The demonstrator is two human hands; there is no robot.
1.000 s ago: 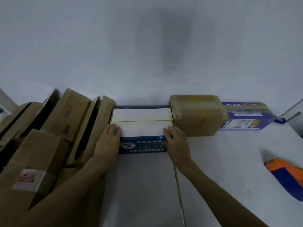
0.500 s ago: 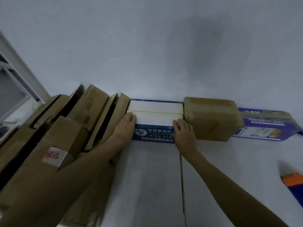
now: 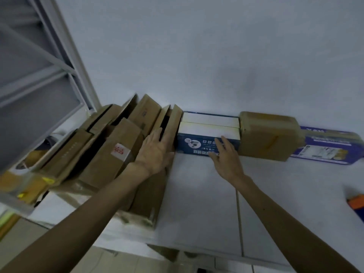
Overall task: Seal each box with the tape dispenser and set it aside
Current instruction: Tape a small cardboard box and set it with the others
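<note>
My left grip is flat, back of the hand up, fingers straight and close together. My right grip is flat too, fingers slightly spread. Both bare forearms extend forward.

Missing bits
We're catching only a corner of the tape dispenser at the edge, and squinting at blurry blue box print.
</note>
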